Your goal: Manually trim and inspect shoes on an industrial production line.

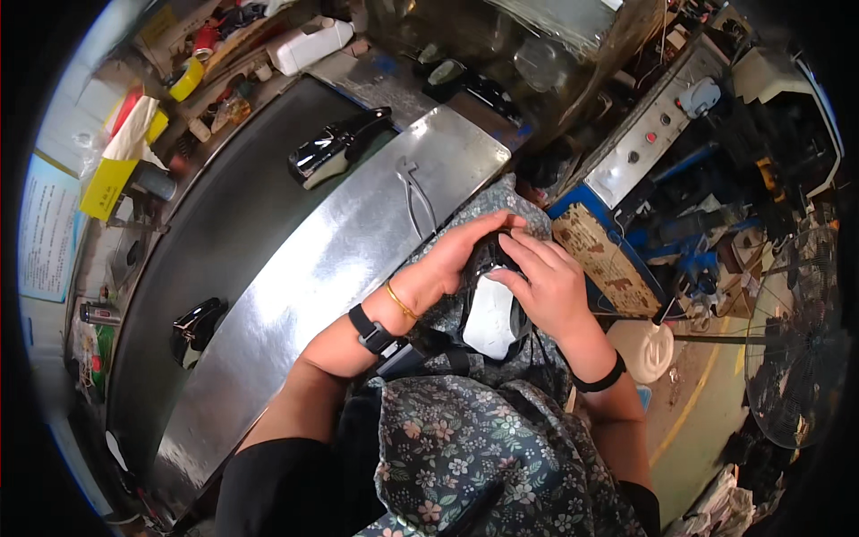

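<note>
In my lap, over a dark floral apron (465, 421), lies a glossy black shoe (489, 318) with a white face turned up. My left hand (456, 255) curves round its far end from the left, fingertips bent over the top. My right hand (548, 279) wraps the same end from the right, its thumb lying near the white part. Both hands nearly meet there, and the shoe's tip is mostly hidden under them. Just left of my hands, metal pincers (414, 197) rest on a shiny steel ledge (304, 268).
Beyond the ledge runs a dark conveyor belt (206, 215) carrying a glossy black shoe (335, 148) and another black shoe (195, 329). A blue-framed machine with a control panel (653, 125) stands at the right. A caged floor fan (792, 340) and a whitish round container (641, 349) are below it.
</note>
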Demonstrator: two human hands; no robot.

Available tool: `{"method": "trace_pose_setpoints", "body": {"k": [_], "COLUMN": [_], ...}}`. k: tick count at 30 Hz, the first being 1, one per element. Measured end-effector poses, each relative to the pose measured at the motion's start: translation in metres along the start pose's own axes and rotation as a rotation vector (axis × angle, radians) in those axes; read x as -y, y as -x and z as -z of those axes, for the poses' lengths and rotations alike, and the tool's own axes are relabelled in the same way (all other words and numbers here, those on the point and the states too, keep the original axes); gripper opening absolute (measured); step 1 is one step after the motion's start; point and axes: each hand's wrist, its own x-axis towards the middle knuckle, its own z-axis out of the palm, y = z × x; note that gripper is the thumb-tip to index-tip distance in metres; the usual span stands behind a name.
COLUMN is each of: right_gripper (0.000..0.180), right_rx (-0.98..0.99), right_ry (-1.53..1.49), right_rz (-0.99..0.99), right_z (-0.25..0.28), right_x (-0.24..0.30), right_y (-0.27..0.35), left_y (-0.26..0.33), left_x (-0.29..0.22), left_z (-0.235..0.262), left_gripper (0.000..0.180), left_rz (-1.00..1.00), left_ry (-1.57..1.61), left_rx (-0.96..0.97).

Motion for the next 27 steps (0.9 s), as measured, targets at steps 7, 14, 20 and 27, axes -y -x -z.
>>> {"method": "trace_pose_setpoints", "body": {"k": [7,14,20,27], "right_gripper": [0.041,0.036,0.032,0.026], "right_rx": [0.015,0.209,-0.006,0.215], "right_ry": [0.028,0.022,-0.563,-0.592], "right_rz": [0.113,0.034,-0.405,-0.681], "right_z": [0.000,0.016,-0.033,-0.087], "right_x": [0.022,0.011,-0.009,-0.026], "right_y": [-0.006,0.002,0.019,0.088], "left_y": [0.012,-0.002,0.007,0.015], "left_x": [0.002,0.025,0.054,0.024], "left_z": [0.001,-0.021,-0.002,0.059], "left_gripper": [0.026,0.024,0.034,0.042], "left_rz": [0.043,-0.096,-0.759,-0.448], "left_ry": [0.028,-0.243,-0.713,-0.964], "left_rx": [-0.116,-0.354,-0.352,-0.392]}}
